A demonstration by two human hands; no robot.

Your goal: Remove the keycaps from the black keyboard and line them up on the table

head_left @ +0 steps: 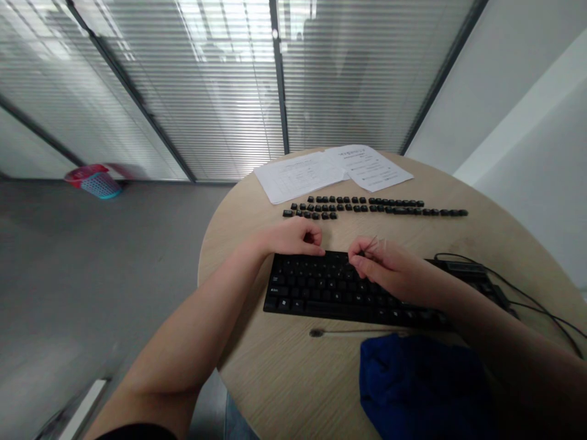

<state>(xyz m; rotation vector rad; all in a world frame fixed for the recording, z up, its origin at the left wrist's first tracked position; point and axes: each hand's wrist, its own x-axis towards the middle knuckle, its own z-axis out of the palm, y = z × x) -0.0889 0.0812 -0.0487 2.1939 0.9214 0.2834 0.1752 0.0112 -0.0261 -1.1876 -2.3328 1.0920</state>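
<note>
Across the table (275, 373) the keyboard (321, 282) runs sideways, left hand (296, 237) curled closed, right hand (380, 260) pinching something thin (373, 241).

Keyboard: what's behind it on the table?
Rows of loose black keycaps, then white papers farther back; a dark cable near the right end of the keyboard. The left hand and right hand cover parts just behind it, hiding anything there.
</note>
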